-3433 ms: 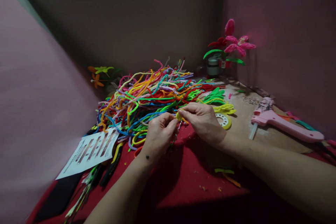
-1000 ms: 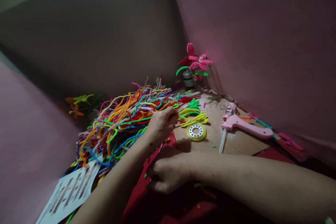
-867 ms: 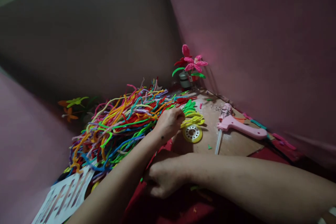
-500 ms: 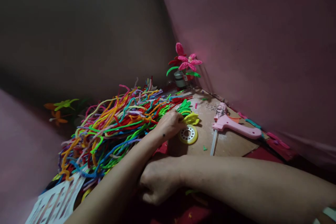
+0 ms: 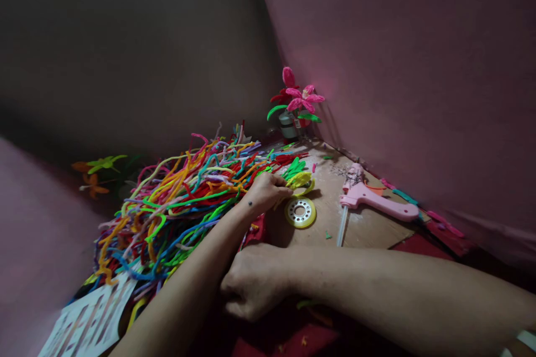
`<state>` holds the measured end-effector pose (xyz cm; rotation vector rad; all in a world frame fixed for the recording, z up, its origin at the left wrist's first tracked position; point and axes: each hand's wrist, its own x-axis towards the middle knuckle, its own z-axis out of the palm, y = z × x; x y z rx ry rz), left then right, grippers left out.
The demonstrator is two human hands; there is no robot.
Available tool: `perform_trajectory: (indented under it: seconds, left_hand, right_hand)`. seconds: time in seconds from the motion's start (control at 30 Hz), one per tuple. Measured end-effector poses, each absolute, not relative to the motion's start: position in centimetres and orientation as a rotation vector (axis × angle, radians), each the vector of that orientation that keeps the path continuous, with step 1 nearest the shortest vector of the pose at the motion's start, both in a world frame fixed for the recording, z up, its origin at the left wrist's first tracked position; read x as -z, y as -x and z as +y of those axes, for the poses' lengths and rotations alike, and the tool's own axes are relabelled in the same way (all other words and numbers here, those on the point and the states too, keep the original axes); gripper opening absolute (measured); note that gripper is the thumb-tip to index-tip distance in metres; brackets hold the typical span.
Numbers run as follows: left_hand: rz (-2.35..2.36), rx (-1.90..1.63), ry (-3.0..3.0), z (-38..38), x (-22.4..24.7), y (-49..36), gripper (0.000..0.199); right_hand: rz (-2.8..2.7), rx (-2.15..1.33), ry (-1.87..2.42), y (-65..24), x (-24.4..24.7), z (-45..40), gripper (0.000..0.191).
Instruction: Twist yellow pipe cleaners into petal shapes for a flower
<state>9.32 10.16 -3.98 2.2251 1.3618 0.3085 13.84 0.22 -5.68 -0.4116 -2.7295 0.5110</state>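
My left hand (image 5: 270,192) reaches forward, thumb and fingers pinched on a yellow pipe-cleaner piece (image 5: 302,183) bent into loops. Bundled green pipe-cleaner loops (image 5: 295,167) lie just beyond it on the board. Right below the yellow loops sits a ring-shaped spool (image 5: 300,212) with a yellow rim and a holed white middle. My right hand (image 5: 255,281) is closed in a fist nearer to me, below my left forearm. Its fingertips are turned away, so what it holds, if anything, is hidden.
A large heap of coloured pipe cleaners (image 5: 188,195) spreads at left. A pink glue gun (image 5: 377,201) rests on the brown board (image 5: 368,234). Pink pipe-cleaner flowers (image 5: 304,99) stand in the wall corner. A printed sheet (image 5: 87,318) lies at lower left.
My left hand has lifted the yellow loops slightly off the board and drawn back a little to the left. My right fist stays almost in place.
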Motion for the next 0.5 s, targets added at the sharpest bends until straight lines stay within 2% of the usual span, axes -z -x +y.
perform_trajectory:
  seconds: [0.23,0.37,0.5]
  left_hand:
    - [1.285,-0.377,-1.988,10.0,3.5,-9.7,0.031]
    - [1.283,-0.378,-2.072,10.2,3.3,-9.9,0.023]
    - [1.311,-0.597,-2.213,10.0,1.1,-9.3,0.028]
  right_hand:
    - [-2.73,-0.499,0.408,-13.9,5.7,0.3,0.027]
    - [-2.706,-0.508,0.383,-13.8,5.9,0.5,0.028]
    - [-2.708,-0.555,0.334,-13.7,6.1,0.6,0.029]
